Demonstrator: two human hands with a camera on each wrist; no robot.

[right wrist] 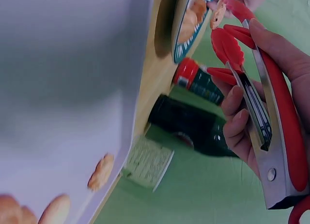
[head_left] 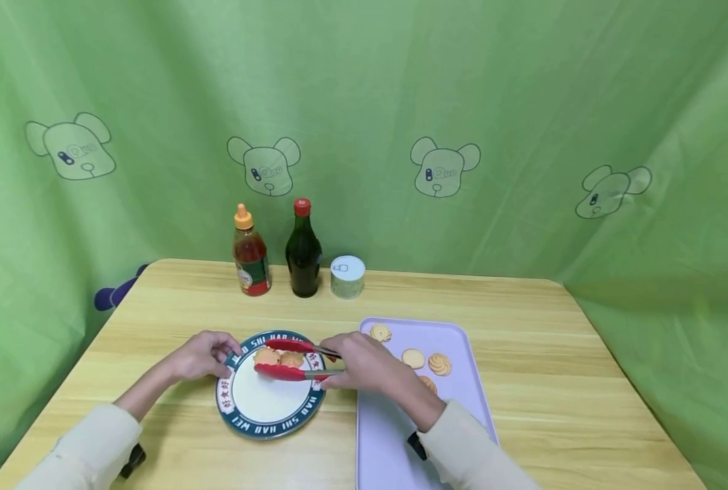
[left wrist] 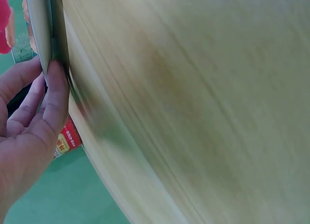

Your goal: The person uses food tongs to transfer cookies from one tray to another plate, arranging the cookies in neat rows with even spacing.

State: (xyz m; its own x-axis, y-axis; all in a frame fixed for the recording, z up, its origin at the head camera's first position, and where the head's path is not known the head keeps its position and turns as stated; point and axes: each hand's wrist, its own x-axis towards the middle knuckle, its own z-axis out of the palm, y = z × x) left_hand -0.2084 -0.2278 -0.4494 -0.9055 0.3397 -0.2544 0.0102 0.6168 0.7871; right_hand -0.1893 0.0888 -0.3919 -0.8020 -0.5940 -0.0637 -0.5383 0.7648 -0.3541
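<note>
A round plate (head_left: 272,401) with a dark teal lettered rim is on the table at centre left. My left hand (head_left: 201,355) pinches its left edge, thumb and fingers on either side of the rim in the left wrist view. In my right hand (head_left: 364,361) I grip metal tongs (head_left: 284,372) with red tips and red handle covers. Their tips are over the plate, with a cookie (right wrist: 219,15) between them in the right wrist view. Other golden cookies (right wrist: 186,25) lie on the plate.
A lilac tray (head_left: 382,435) with several cookies (head_left: 440,364) lies right of the plate, under my right forearm. Behind stand a sauce bottle (head_left: 250,262) with an orange cap, a dark bottle (head_left: 304,258) with a red cap, and a can (head_left: 347,279). A green curtain (head_left: 364,82) hangs behind.
</note>
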